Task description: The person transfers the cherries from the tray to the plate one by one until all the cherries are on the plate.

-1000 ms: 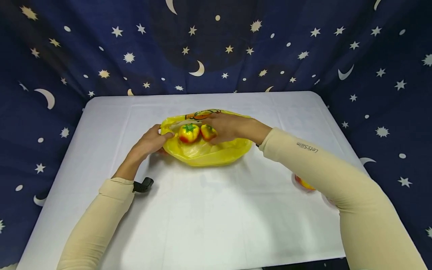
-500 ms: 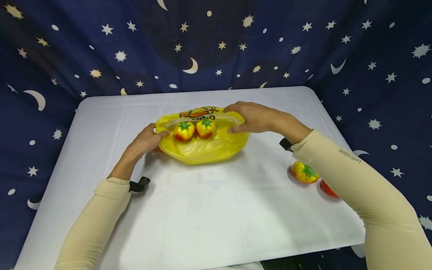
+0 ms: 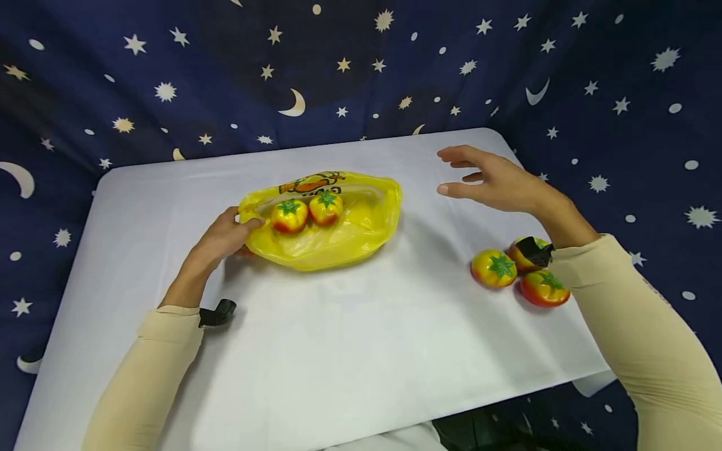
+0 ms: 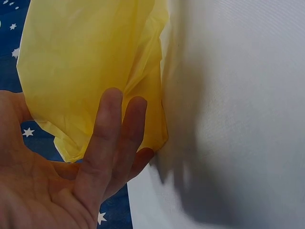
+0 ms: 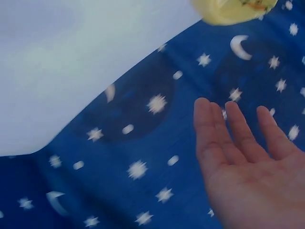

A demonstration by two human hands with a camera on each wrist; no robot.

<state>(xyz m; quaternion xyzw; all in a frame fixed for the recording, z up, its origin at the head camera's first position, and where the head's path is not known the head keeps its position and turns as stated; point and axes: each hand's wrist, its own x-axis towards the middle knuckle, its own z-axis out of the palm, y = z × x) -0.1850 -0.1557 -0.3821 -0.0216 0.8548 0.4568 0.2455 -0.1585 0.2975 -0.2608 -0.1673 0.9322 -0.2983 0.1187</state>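
A yellow plastic bag (image 3: 321,250) lies on the white table with its mouth spread toward me. Two yellow-and-red tomatoes (image 3: 290,217) with green tops, toy-like and glossy, sit inside it. My left hand (image 3: 222,235) pinches the bag's left rim, thumb on the inner side; the left wrist view shows its other fingers along the bag's outside. To the right of the bag, my right hand (image 3: 496,181) hovers above the table, fingers apart and holding nothing. Below it, three more tomatoes (image 3: 494,269) rest close together, one partly hidden by the black wrist strap.
The white-covered table (image 3: 338,351) ends at a front edge near me and a rounded back right corner. A dark blue curtain (image 3: 350,88) with stars and moons hangs behind and along the sides.
My right hand has come out of the bag and moved right, leaving two tomatoes visible in it. The left hand keeps its hold on the rim. The head view has shifted rightward.
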